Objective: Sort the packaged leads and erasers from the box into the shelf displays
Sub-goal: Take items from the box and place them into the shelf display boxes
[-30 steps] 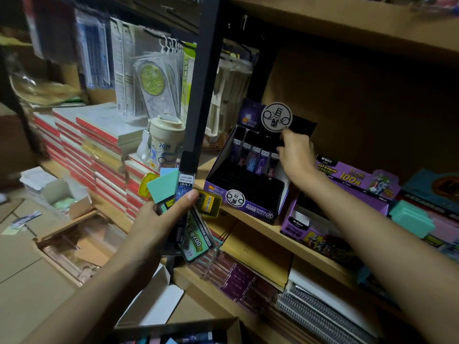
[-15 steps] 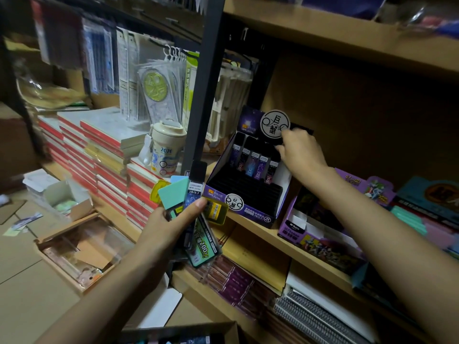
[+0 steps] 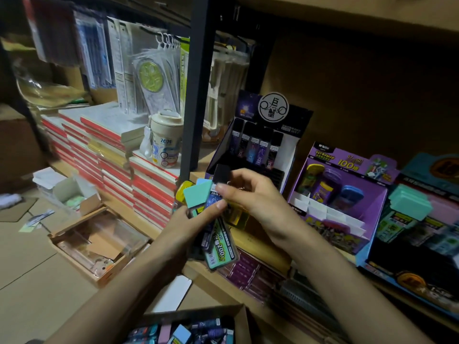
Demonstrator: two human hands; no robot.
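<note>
My left hand (image 3: 188, 222) grips a fanned bundle of packets: a teal eraser (image 3: 196, 196), a green "200" lead pack (image 3: 219, 247) and a yellow packet (image 3: 182, 189). My right hand (image 3: 253, 197) pinches the black-capped lead tube (image 3: 221, 177) at the top of that bundle. Behind them on the shelf stands the purple-and-black lead display (image 3: 260, 145) with a row of tubes at its back. The cardboard box (image 3: 188, 328) of mixed leads and erasers lies at the bottom edge.
A purple "100" display (image 3: 340, 194) stands right of the lead display, with teal erasers (image 3: 409, 204) stacked further right. A black shelf post (image 3: 198, 83), a cup (image 3: 165, 142) and stacked red notebooks (image 3: 111, 155) lie left. An open tray (image 3: 99, 242) sits on the floor.
My right hand has left the back row of the lead display and come down to the bundle in my left hand, where it now pinches a lead tube.
</note>
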